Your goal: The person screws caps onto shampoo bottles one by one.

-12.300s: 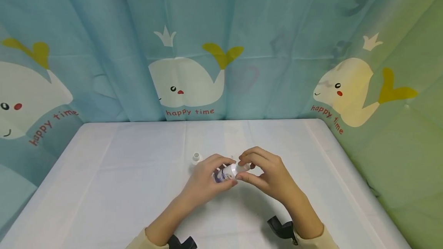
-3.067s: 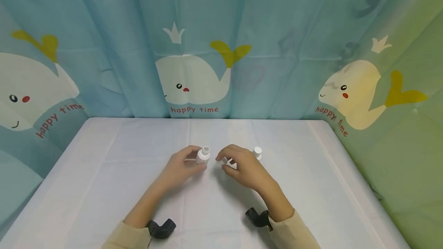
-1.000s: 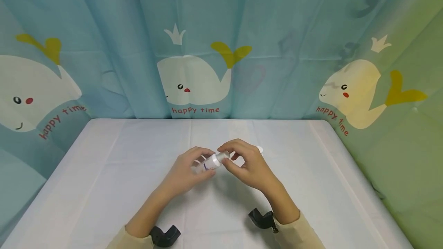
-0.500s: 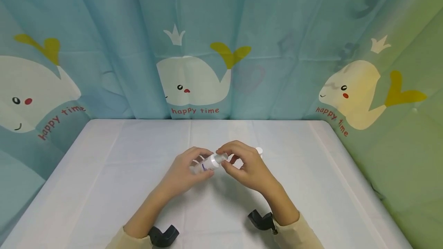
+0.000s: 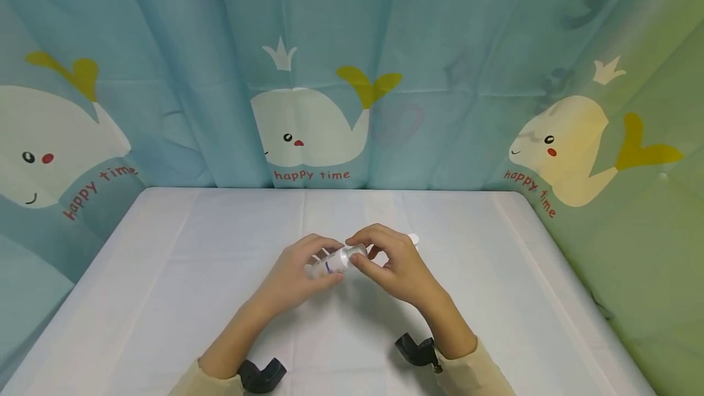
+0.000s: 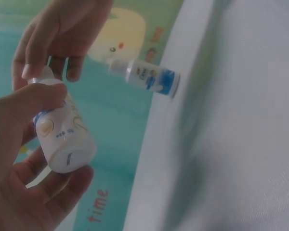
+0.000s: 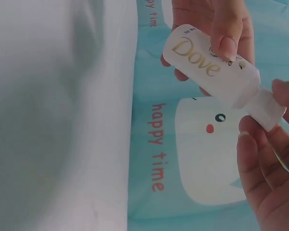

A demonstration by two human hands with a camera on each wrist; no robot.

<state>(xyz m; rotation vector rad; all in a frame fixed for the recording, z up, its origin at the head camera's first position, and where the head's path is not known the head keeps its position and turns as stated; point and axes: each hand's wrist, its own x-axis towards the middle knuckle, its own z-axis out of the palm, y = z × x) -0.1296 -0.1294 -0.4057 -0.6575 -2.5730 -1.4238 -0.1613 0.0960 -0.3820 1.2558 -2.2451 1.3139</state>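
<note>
A small white Dove bottle [image 5: 330,263] is tilted above the table, its neck pointing up and to the right. My left hand [image 5: 291,274] grips its body between thumb and fingers. Its white cap [image 7: 266,109] sits at the neck, pinched by the thumb and fingers of my right hand [image 5: 398,261]. The left wrist view shows the bottle's base [image 6: 73,159] facing that camera. A second white bottle [image 6: 151,79], with a blue band, stands capped on the table; in the head view my right hand hides most of it.
A white cloth covers the table [image 5: 209,274]. Behind it hangs a blue curtain [image 5: 440,133] printed with whales. Black wrist mounts [image 5: 263,376] sit at both sleeves.
About three seconds ago the bottle in my left hand was uncapped and upright, with my right hand apart from it. Now it is tilted with the cap at its neck. My right fingers shifted slightly.
</note>
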